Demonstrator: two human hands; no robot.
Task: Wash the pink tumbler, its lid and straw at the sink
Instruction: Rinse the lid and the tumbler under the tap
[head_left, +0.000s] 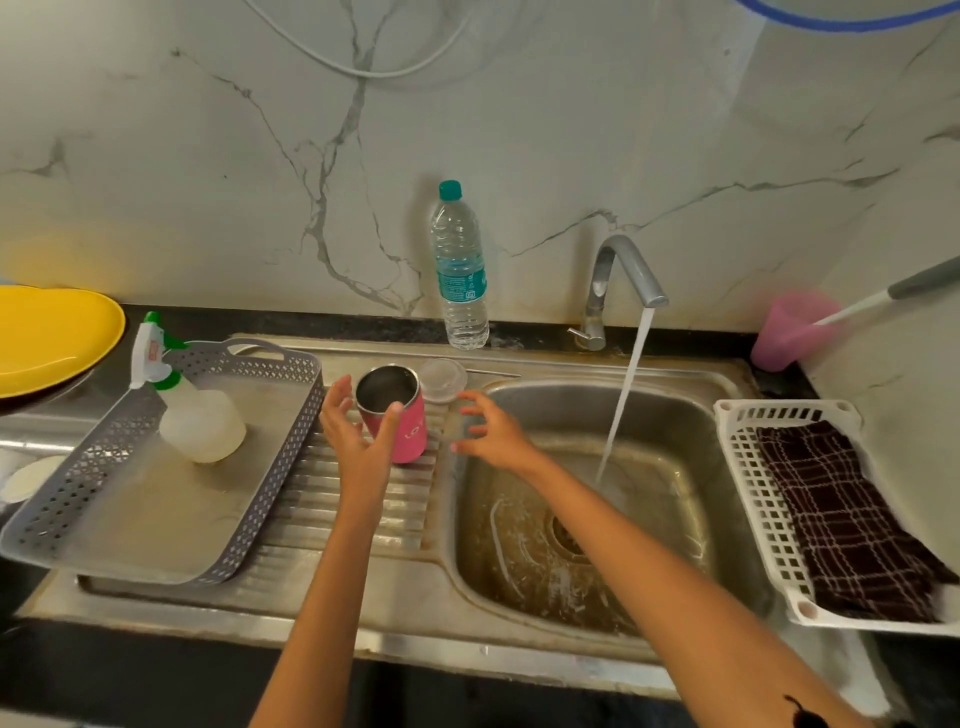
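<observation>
The left hand (358, 436) is hovering with its fingers spread and uncurled, gripping nothing. The tumbler (413, 434) is standing upright just past its thumb, mouth up, on the ribbed drainboard (405, 519). The thumb is lying across the pink wall; whether it is touching cannot be told. The right hand (493, 434) is also splayed and holding nothing, its fingertips just to the tumbler's other side, so the cup is sitting between the two sets of fingers. That probably means both hands are bracketing it for a steady two-sided hold.

The clear lid (441, 382) is lying just beyond the right fingertips. The thin straw (493, 373) is lying flat behind it on the ledge. The three parts are sitting apart, probably so that each can be washed alone, and up out of the basin (519, 545), where nothing can slide to the drain. Water (626, 395) is running from the tap (623, 265) on the far side of the right hand, ready for rinsing.
</observation>
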